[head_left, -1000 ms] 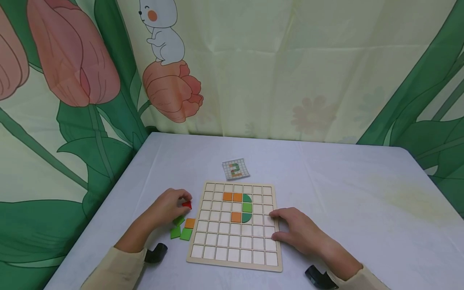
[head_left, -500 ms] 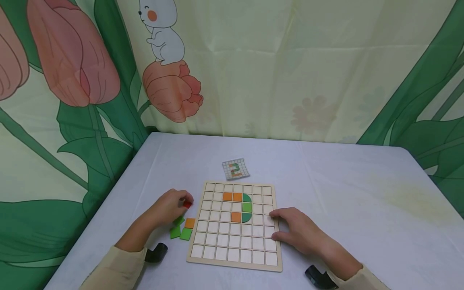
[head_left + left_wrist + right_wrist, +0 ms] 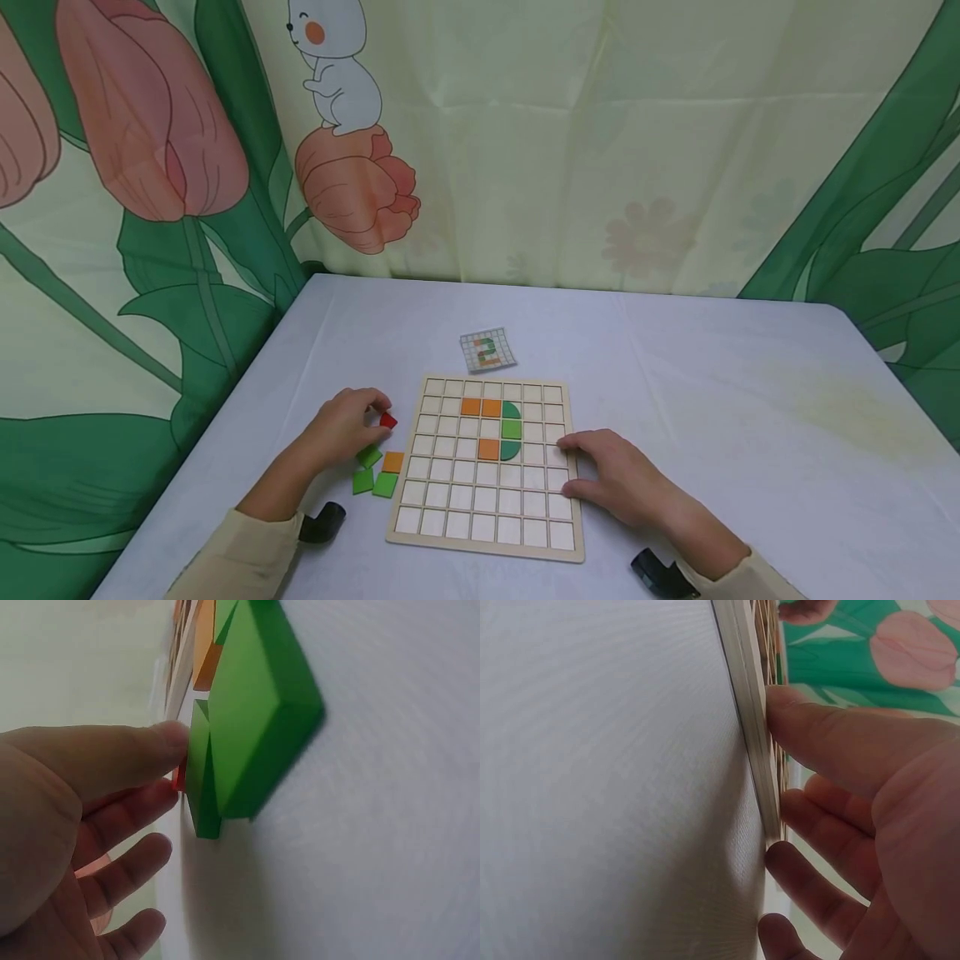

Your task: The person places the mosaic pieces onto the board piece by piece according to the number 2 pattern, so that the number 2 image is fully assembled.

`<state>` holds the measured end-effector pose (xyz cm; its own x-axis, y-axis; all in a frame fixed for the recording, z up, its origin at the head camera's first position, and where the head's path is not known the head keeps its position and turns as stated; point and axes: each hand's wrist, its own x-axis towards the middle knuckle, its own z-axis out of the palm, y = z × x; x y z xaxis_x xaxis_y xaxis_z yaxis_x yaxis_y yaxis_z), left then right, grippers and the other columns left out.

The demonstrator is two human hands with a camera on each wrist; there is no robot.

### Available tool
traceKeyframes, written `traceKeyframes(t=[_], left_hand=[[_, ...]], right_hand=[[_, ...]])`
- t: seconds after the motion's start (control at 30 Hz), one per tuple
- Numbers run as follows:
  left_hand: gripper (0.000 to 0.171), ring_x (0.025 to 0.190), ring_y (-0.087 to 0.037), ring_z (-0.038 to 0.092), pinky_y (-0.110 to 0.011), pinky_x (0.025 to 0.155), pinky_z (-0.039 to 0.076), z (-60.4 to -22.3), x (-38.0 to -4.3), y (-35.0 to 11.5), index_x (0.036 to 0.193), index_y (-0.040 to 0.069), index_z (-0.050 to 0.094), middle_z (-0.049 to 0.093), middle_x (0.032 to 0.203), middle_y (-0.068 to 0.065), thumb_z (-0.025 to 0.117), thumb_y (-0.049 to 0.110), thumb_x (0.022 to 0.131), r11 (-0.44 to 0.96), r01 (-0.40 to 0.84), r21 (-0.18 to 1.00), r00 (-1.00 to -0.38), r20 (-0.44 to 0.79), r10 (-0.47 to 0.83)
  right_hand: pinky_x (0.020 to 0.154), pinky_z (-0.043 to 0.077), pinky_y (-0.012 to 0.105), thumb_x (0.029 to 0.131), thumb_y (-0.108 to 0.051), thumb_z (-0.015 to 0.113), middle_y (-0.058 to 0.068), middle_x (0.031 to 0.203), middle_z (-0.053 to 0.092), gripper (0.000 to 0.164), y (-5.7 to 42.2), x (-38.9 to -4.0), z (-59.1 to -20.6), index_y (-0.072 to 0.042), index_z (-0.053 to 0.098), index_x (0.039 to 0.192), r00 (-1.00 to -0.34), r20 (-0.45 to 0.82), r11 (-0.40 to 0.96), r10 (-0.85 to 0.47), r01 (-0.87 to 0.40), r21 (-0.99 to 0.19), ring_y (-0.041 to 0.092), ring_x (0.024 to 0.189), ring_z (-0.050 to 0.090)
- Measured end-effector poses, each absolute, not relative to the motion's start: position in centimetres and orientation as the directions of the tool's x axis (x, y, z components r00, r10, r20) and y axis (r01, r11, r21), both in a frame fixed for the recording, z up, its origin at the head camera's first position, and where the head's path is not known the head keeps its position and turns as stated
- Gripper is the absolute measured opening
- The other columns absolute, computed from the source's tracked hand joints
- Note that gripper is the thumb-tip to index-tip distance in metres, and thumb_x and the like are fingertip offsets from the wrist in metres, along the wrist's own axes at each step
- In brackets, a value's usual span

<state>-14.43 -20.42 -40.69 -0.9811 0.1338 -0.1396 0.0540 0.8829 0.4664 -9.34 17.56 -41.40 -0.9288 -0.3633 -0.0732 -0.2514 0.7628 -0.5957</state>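
My left hand (image 3: 347,427) pinches a small red tile (image 3: 387,421) between thumb and index finger, left of the board. In the left wrist view the tile (image 3: 179,777) is mostly hidden behind the thumb and a green tile (image 3: 201,769). My right hand (image 3: 618,475) touches the right edge of the wooden grid board (image 3: 486,547) with thumb and fingertips, its fingers loosely extended. Set in the grid are orange squares (image 3: 489,449), two dark green quarter-round tiles (image 3: 511,409) and a light green square (image 3: 512,429).
Loose green tiles (image 3: 363,481) and an orange tile (image 3: 393,462) lie between my left wrist and the board. A small pattern card (image 3: 488,349) lies beyond the board on the white-covered table (image 3: 712,392). A printed curtain (image 3: 525,167) hangs behind.
The red tile has turned slightly at the left fingertips and shows more now. The left fingers have shifted a little; the right hand and the board stay still.
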Motion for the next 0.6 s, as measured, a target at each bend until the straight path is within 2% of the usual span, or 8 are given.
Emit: traceKeyframes(t=[0.23,0.6], left_hand=[[0.026,0.106,-0.028,0.056,-0.043,0.087,0.054,-40.9,-14.51,-20.46,0.111,0.009,0.069,0.064,0.106,-0.005,0.075,0.002,0.086,0.867,0.061,0.494,-0.978,-0.143,0.151],[0.023,0.101,-0.025,0.057,-0.04,0.086,0.055,-41.11,-14.63,-20.2,0.109,0.008,0.07,0.064,0.101,-0.004,0.076,0.007,0.087,0.876,0.073,0.476,-0.981,-0.123,0.149]], right_hand=[[0.106,0.04,0.05,0.082,-0.025,0.083,0.002,0.129,0.06,0.052,17.47,-9.25,-41.32,-0.011,0.064,0.128,-0.929,-0.088,0.773,-0.36,-0.244,-0.586,0.03,0.126,0.051],[0.106,0.04,0.05,0.083,-0.025,0.083,0.002,0.13,0.06,0.052,17.5,-9.27,-41.33,-0.011,0.064,0.129,-0.929,-0.089,0.774,-0.36,-0.244,-0.585,0.029,0.126,0.051]])
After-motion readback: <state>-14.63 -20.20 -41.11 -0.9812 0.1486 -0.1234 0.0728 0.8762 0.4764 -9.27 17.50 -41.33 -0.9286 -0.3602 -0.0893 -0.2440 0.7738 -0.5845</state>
